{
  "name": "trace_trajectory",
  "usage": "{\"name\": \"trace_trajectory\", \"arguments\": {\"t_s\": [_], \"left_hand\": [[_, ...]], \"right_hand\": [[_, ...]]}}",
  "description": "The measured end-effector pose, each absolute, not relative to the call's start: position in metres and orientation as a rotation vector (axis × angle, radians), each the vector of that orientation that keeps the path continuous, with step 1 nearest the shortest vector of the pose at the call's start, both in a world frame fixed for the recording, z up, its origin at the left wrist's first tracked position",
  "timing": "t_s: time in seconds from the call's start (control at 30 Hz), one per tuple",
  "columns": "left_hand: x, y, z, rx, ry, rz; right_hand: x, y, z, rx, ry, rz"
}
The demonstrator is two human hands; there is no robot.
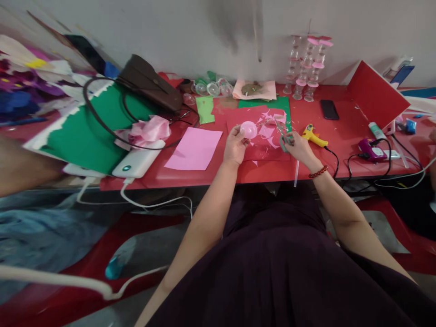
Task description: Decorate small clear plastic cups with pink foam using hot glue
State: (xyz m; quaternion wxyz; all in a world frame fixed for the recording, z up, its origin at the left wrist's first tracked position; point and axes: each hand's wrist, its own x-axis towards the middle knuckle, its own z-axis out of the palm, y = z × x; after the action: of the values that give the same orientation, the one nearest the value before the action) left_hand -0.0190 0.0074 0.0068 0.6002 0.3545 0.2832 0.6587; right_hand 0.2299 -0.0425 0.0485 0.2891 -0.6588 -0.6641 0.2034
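My left hand pinches the edge of a round pink disc, which looks like a plastic cup bottom or lid with pink paper; I cannot tell which. Scissors with greenish handles are gripped in my right hand, their blades pointing up and left, apart from the disc. Beneath both hands, pink paper scraps lie scattered over red sheets. A whole pink sheet rests left of my left hand. Just right of my right hand is a yellow glue gun with a black cord.
Stacked plastic-cup columns stand by the wall. A phone, a purple plug adapter and a red board are on the right. At left are a white power bank, a brown bag and a green board. Another person's arm reaches in.
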Motion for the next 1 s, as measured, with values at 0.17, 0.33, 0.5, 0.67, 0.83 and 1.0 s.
{"name": "trace_trajectory", "arguments": {"t_s": [0.17,0.33,0.5,0.67,0.83,1.0], "left_hand": [[-0.020,0.005,0.008,0.830,0.663,1.513],[-0.017,0.007,0.006,0.887,0.693,1.500],[-0.015,0.008,0.001,0.996,0.697,1.476],[-0.016,0.006,0.001,1.008,0.702,1.472],[-0.017,0.007,0.002,1.008,0.696,1.455],[-0.016,0.008,0.004,0.970,0.699,1.464]], "right_hand": [[0.227,-0.052,0.053,-1.772,-1.776,0.427],[0.227,-0.064,0.058,-1.876,-1.834,0.339],[0.226,-0.073,0.061,-1.842,-1.890,0.394],[0.247,-0.077,0.073,-1.861,-1.811,0.313],[0.302,-0.069,0.091,-2.013,-1.714,0.106],[0.331,-0.071,0.098,-1.985,-1.665,0.148]]}}
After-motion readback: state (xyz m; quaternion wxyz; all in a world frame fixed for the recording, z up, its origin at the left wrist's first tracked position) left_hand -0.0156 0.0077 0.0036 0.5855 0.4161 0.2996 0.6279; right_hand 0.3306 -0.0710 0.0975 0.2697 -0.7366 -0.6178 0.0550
